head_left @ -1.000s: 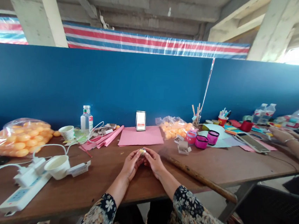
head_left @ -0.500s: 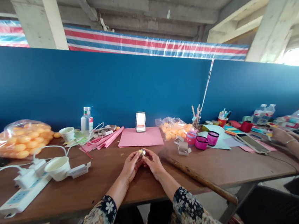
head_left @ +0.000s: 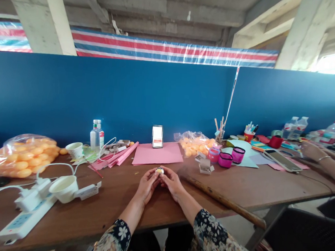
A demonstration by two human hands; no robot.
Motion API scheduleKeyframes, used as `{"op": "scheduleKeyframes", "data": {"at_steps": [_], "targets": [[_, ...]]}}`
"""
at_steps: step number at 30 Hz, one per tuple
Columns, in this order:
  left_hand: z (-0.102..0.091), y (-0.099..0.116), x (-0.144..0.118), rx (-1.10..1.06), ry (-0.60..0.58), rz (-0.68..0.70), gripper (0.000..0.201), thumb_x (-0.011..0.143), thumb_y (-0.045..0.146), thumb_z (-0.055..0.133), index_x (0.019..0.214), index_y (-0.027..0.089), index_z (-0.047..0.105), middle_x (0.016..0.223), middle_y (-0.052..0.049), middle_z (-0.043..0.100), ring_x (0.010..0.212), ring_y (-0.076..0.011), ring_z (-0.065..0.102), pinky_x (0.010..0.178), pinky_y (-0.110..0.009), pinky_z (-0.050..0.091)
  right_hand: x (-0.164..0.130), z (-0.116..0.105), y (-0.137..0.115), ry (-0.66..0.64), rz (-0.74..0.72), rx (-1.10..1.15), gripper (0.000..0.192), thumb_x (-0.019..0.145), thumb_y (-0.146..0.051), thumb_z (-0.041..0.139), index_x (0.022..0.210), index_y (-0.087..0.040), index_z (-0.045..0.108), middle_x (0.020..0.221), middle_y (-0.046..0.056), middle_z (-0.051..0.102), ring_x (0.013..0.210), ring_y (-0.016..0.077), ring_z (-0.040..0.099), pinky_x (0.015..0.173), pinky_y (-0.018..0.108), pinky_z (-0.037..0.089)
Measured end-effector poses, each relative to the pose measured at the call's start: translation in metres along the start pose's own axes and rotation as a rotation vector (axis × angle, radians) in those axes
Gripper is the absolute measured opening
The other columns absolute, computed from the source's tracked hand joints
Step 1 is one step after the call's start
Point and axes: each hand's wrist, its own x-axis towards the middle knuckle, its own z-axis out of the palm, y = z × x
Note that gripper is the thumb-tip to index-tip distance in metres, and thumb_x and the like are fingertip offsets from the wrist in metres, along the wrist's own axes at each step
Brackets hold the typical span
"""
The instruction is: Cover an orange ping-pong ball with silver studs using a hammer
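Pinching a small, round, pale-and-gold object (head_left: pixel 159 171) between the fingertips of both hands, the person holds it just above the brown wooden tabletop (head_left: pixel 112 203), near its front edge. The left hand (head_left: pixel 146 185) closes around it from one side and the right hand (head_left: pixel 174 183) from the other, both gripping the same piece (too small in the head view to tell what it is made of). Judging by how things lie, the handwork on this piece looks to be under way rather than finished: it has not been set down, and no finished pieces of the same kind can be made out close to the hands. Behind the hands lies a flat pink paper sheet (head_left: pixel 157 153), with a sheaf of pink paper strips (head_left: pixel 117 157) to its left and a clear plastic bottle with a white cap (head_left: pixel 96 133) beyond them. A clear bag of orange balls (head_left: pixel 19 159) sits far left, another such bag (head_left: pixel 195 141) to the right of the sheet, beside two small magenta cups (head_left: pixel 231 156). A long brown wooden stick (head_left: pixel 225 201) lies along the tabletop's edge on the right, and another person's forearm with a bangle (head_left: pixel 325 161) rests at the far right.
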Motion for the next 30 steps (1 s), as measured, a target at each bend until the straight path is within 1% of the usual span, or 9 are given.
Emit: {"op": "scheduleKeyframes", "data": {"at_steps": [4,7,9,13,17,20,24,30], "targets": [[-0.0010,0.0002,0.0007,-0.014,-0.012,-0.011,0.027,0.066,0.023,0.067,0.091,0.015,0.061,0.085,-0.005,0.068,0.075,-0.0123,0.063,0.070,-0.024,0.049,-0.0009,-0.0007,-0.0016,-0.013,0.014,0.023,0.041,0.065,-0.030,0.066,0.105,-0.022,0.058,0.081,-0.001,0.061,0.059,0.0068,0.051,0.053,0.019,0.044],[-0.0026,0.0000,0.0011,-0.020,-0.019,-0.010,0.026,0.067,0.023,0.066,0.092,0.016,0.061,0.085,-0.004,0.068,0.076,-0.0122,0.063,0.071,-0.024,0.049,-0.0019,-0.0011,-0.0027,-0.021,0.024,0.041,0.043,0.065,-0.030,0.067,0.106,-0.024,0.058,0.085,0.000,0.061,0.060,0.0066,0.051,0.054,0.019,0.044],[-0.0032,-0.0002,0.0010,-0.021,-0.024,-0.009,0.026,0.067,0.022,0.066,0.092,0.016,0.060,0.085,-0.004,0.068,0.076,-0.0122,0.063,0.072,-0.025,0.049,-0.0021,-0.0010,-0.0033,-0.019,0.034,0.054,0.042,0.067,-0.032,0.066,0.107,-0.024,0.058,0.085,0.000,0.062,0.059,0.0060,0.051,0.054,0.019,0.044],[-0.0030,-0.0002,0.0003,-0.020,-0.038,-0.013,0.030,0.065,0.020,0.068,0.093,0.015,0.059,0.086,-0.005,0.068,0.077,-0.0139,0.064,0.074,-0.028,0.049,-0.0020,-0.0007,-0.0045,-0.006,0.046,0.073,0.037,0.070,-0.036,0.062,0.104,-0.022,0.060,0.078,0.000,0.062,0.054,0.0049,0.049,0.053,0.019,0.042],[-0.0022,0.0005,-0.0005,-0.016,-0.044,-0.015,0.031,0.064,0.018,0.069,0.094,0.014,0.059,0.088,-0.006,0.068,0.080,-0.0157,0.064,0.075,-0.030,0.049,-0.0028,-0.0011,-0.0055,-0.009,0.049,0.085,0.041,0.067,-0.036,0.066,0.105,-0.023,0.060,0.082,0.000,0.064,0.056,0.0060,0.050,0.053,0.020,0.043],[-0.0021,0.0006,-0.0007,-0.011,-0.042,-0.019,0.031,0.065,0.019,0.068,0.094,0.014,0.059,0.088,-0.007,0.068,0.079,-0.0156,0.064,0.075,-0.030,0.049,-0.0029,-0.0015,-0.0051,-0.005,0.057,0.091,0.040,0.068,-0.039,0.064,0.105,-0.023,0.060,0.078,0.000,0.063,0.054,0.0061,0.050,0.054,0.021,0.043],[-0.0033,-0.0005,0.0004,-0.010,-0.041,-0.013,0.026,0.067,0.024,0.066,0.090,0.014,0.061,0.084,-0.006,0.068,0.077,-0.0152,0.064,0.076,-0.031,0.049,-0.0015,-0.0022,-0.0031,0.011,0.059,0.090,0.039,0.071,-0.044,0.059,0.103,-0.021,0.062,0.073,0.001,0.062,0.052,0.0057,0.048,0.052,0.020,0.042],[-0.0039,-0.0008,0.0005,0.000,-0.044,-0.012,0.025,0.065,0.021,0.068,0.088,0.013,0.061,0.083,-0.006,0.068,0.077,-0.0166,0.064,0.076,-0.034,0.049,0.0002,-0.0046,-0.0002,0.005,0.050,0.083,0.040,0.069,-0.044,0.061,0.101,-0.020,0.063,0.075,0.001,0.063,0.051,0.0062,0.047,0.050,0.020,0.040]]}}
